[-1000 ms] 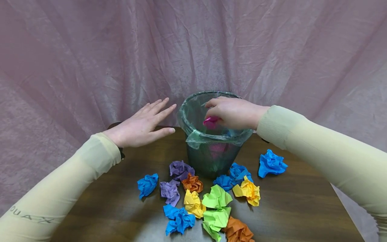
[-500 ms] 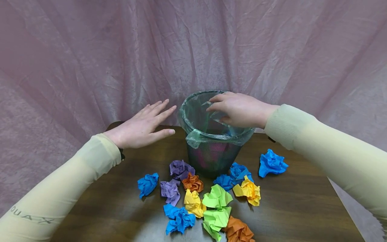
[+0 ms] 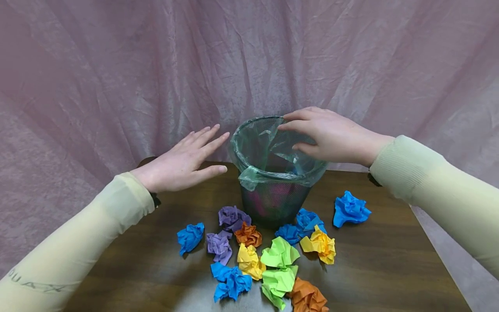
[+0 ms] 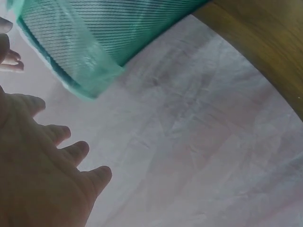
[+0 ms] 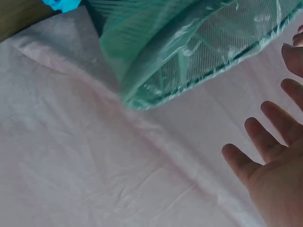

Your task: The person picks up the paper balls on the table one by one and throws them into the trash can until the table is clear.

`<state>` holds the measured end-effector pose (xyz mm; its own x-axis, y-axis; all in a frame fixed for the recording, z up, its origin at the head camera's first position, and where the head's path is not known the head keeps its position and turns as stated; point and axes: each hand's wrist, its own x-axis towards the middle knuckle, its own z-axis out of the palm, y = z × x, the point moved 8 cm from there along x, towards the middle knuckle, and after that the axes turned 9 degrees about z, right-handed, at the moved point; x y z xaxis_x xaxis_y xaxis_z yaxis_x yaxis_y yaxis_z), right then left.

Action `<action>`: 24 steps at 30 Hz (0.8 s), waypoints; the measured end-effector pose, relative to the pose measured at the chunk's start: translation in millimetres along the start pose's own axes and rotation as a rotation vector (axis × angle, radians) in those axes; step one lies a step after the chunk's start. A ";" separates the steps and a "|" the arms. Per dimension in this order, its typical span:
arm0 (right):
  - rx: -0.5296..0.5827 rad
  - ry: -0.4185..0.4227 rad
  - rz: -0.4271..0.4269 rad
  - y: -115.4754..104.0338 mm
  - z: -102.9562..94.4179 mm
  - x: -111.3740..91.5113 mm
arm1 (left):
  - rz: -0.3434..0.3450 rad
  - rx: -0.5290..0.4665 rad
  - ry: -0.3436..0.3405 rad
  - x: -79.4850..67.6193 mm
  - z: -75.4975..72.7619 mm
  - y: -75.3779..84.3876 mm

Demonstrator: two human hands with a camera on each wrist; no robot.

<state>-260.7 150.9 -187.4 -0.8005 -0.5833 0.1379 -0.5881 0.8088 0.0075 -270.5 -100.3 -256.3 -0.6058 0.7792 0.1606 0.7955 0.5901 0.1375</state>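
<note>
A dark mesh wastebasket (image 3: 278,203) lined with a thin green plastic bag (image 3: 249,175) stands toward the back of the table. Pink shapes show through its mesh. My right hand (image 3: 331,134) hovers over the basket's right side with its fingers spread and nothing in them; the right wrist view shows its bare fingers apart from the rim. To the left of the basket, my left hand (image 3: 179,164) is held in the air, palm down, fingers straight and spread, holding nothing. In the left wrist view the lined basket (image 4: 118,28) is beyond the fingertips.
Crumpled paper balls lie before the basket: purple (image 3: 234,218), orange (image 3: 248,235), yellow (image 3: 251,261), green (image 3: 280,253) and blue (image 3: 231,282). Another blue ball (image 3: 351,209) lies apart at right, another (image 3: 190,238) at left. A pink curtain (image 3: 249,56) hangs behind the wooden table (image 3: 390,260).
My right hand has let go of a pink crumpled paper ball inside the basket, then moved up and to the right. The left hand has barely moved.
</note>
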 end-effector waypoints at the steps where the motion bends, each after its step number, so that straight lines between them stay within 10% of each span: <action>1: 0.002 0.006 0.007 3.2 -1.9 -3.5 | 0.012 0.005 0.008 0.3 -1.7 3.7; 15: 0.132 0.117 0.209 64.4 -10.6 -64.6 | 0.298 0.074 0.070 6.7 -11.5 89.8; 24: 0.174 0.086 0.336 108.7 17.0 -97.5 | 0.450 0.122 0.099 3.5 -8.7 142.1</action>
<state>-248.6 294.4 -216.8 -0.9436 -0.2732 0.1871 -0.3112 0.9247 -0.2193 -159.7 -15.6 -227.7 -0.1940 0.9429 0.2708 0.9712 0.2235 -0.0823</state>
